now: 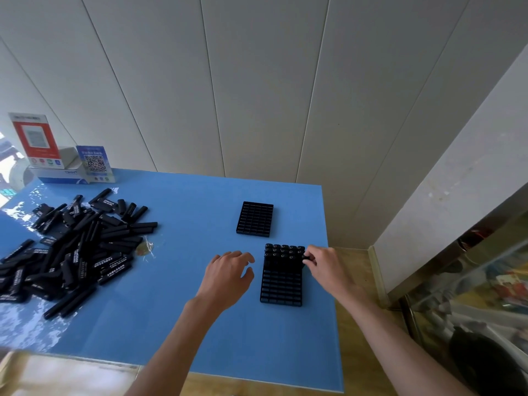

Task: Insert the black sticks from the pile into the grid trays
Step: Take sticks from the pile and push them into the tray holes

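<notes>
Fingers (309,260) of our right hand (328,267) pinch a matte black stick (305,257) at the ribbed near tray (281,290). Our left hand (228,274) hovers relaxed, holding nothing, over the glossy blue bench (185,310). Printed sticks lie heaped in the pile (74,250).

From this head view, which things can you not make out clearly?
- Stick in the right hand: fingers cover most of it, so its grip is unclear.
- Pile of black sticks: cut off by the left edge.
- White print on the sticks: too small.
- Near grid tray: standing sticks hide its far cells.
</notes>
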